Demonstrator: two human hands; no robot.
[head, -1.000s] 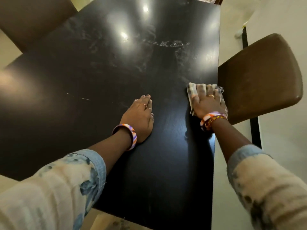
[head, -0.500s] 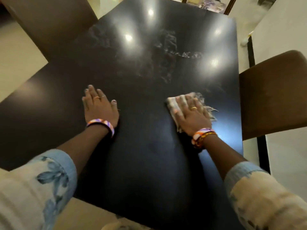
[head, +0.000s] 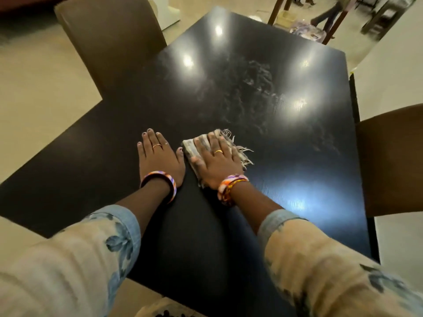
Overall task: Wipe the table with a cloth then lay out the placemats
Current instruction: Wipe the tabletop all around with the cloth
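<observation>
A glossy black table (head: 286,156) fills the view, with pale wipe smears across its far half. My right hand (head: 217,165) lies flat on a folded, fringed grey cloth (head: 194,147), pressing it onto the table's middle. My left hand (head: 160,156) rests palm down on the bare tabletop right beside it, fingers spread, thumb almost touching the cloth. Both wrists wear striped bangles. No placemats are in view.
A brown chair back (head: 109,35) stands at the table's far left corner. Another brown chair (head: 393,161) sits along the right edge. Wooden furniture legs (head: 332,24) and some clutter lie on the pale floor beyond the far end.
My right hand has slid the cloth leftward from the right edge to the table's middle. My left hand now lies right next to it. The view has tilted up toward the far end.
</observation>
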